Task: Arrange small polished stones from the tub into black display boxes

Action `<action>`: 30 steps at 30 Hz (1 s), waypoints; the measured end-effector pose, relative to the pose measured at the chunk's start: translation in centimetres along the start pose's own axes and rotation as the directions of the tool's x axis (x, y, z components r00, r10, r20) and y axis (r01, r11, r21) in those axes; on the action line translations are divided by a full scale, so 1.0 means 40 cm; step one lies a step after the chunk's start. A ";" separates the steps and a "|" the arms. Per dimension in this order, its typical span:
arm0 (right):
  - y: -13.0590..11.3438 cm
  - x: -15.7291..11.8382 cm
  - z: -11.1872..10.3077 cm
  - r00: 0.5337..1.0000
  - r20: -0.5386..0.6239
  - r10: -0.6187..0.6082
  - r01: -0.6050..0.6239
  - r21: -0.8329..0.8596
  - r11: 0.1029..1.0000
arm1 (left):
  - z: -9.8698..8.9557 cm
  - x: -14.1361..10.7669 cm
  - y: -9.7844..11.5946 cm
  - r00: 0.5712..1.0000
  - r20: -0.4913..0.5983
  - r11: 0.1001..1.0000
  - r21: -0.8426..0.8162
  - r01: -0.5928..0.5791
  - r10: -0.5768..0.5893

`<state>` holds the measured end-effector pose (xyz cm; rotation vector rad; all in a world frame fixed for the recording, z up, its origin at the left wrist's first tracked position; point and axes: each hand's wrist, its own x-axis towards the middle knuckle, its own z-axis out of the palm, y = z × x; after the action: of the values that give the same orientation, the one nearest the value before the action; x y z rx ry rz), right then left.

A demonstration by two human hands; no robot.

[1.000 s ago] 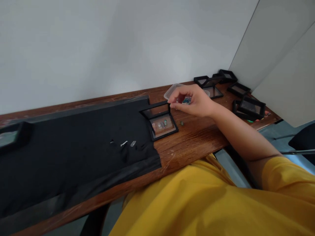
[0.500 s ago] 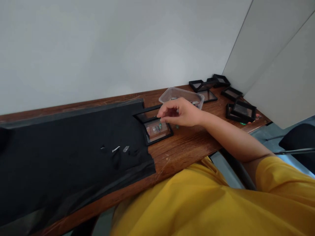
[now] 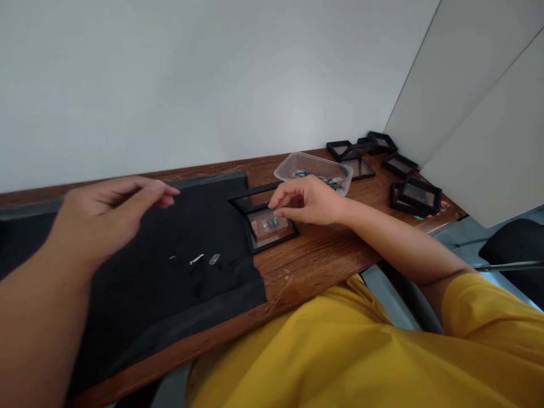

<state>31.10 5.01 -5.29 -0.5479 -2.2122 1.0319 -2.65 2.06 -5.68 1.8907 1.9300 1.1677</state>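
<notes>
My right hand point(image 3: 308, 201) is bent over an open black-framed display case point(image 3: 275, 243), thumb and fingers drawn together in a pinch. Anything between those fingertips is too small to make out. On the case's clear film lie several small colourful pieces point(image 3: 272, 224), shaped like false nails. The case's lid point(image 3: 259, 198) leans up at the back, partly behind my right hand. My left hand point(image 3: 113, 212) hovers above the black mat point(image 3: 170, 300), fingers pressed together with the thumb; whether it holds something is hidden.
Behind my right hand stands a clear plastic tub point(image 3: 283, 167) with many similar small pieces. More black-framed cases point(image 3: 420, 192) lie at the table's right end by the wall. A white strip point(image 3: 196, 259) and a small clear piece point(image 3: 215, 259) rest on the mat.
My left hand has come into view from the left, over the mat. My right hand has dipped slightly and stays over the open case.
</notes>
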 end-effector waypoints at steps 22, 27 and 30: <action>0.006 0.003 0.014 0.989 -0.070 0.133 -0.146 -0.238 0.960 | 0.008 0.000 0.011 0.957 0.256 0.987 0.111 0.112 -0.137; -0.001 0.002 0.017 0.984 -0.063 0.169 -0.180 -0.250 0.951 | 0.010 0.006 -0.011 0.944 0.294 0.987 0.098 0.126 -0.150; 0.000 0.002 0.026 0.986 -0.081 0.148 -0.163 -0.236 0.958 | 0.015 0.008 -0.024 0.928 0.344 0.990 0.070 0.124 -0.141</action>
<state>30.31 4.49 -5.78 -0.8634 -2.2822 0.8123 -3.05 2.71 -6.57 1.8095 1.8638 0.6965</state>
